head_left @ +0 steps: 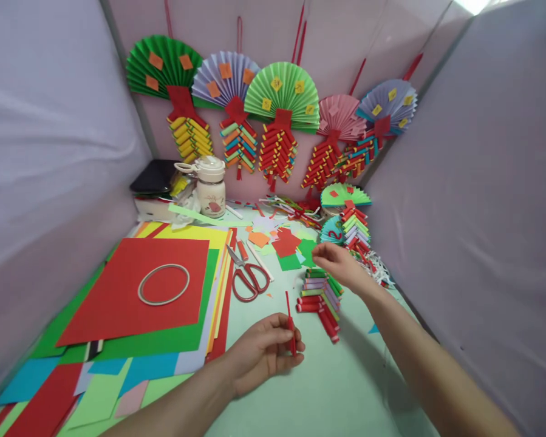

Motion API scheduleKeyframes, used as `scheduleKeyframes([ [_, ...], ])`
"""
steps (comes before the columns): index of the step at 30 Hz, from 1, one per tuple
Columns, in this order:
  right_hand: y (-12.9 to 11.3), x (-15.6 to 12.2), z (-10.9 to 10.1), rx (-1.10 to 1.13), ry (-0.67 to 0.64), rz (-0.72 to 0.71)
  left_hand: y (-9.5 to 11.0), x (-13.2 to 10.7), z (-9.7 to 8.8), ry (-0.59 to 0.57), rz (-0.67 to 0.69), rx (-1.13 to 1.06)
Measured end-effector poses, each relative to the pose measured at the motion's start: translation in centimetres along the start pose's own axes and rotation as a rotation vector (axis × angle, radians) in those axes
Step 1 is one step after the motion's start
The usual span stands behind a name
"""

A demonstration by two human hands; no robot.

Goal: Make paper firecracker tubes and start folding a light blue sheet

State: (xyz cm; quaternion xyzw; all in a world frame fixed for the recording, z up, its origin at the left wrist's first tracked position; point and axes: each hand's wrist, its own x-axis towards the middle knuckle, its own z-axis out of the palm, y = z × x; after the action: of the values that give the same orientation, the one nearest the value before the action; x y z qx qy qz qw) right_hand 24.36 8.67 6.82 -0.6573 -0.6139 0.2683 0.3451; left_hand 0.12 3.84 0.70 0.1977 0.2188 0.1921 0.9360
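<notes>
My left hand [268, 349] pinches a slim red paper tassel [291, 331] upright between thumb and fingers, a narrow strip sticking up from its top. Above the far end of a string of rolled-paper firecrackers [322, 294] hovers my right hand [339, 265], fingers bent and drawn together; whether anything is in them is hidden. The string lies on the pale green tabletop [345, 388], its rolls slanting in two rows, green, purple and light green at the far end and red nearest me. Left of it rest red-handled scissors [251, 282].
Stacked coloured paper [99, 291] fills the left, with a grey ring [140, 291] on top. Behind stand a white bottle [212, 194] and a black case [154, 176]. Paper scraps [285, 241] and cords [295, 209] lie farther back. Folded fans [282, 91] hang on the back wall.
</notes>
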Motion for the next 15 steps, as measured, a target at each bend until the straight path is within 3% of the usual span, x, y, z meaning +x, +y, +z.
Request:
scheduleKeyframes([
  [2,0.5,3.7,0.8,-0.086,-0.031,0.076,0.0,0.0,0.0,0.007,-0.005,-0.014],
  [7,0.3,11.0,4.5,-0.196,-0.047,0.101,-0.1,-0.1,-0.1,0.008,-0.014,-0.044],
  [11,-0.6,14.6,7.7,-0.278,-0.058,0.122,-0.2,0.0,-0.4,0.000,-0.011,-0.058],
  [15,-1.3,16.5,10.2,-0.339,-0.023,0.176,-0.3,0.1,-0.5,0.000,-0.017,-0.054],
])
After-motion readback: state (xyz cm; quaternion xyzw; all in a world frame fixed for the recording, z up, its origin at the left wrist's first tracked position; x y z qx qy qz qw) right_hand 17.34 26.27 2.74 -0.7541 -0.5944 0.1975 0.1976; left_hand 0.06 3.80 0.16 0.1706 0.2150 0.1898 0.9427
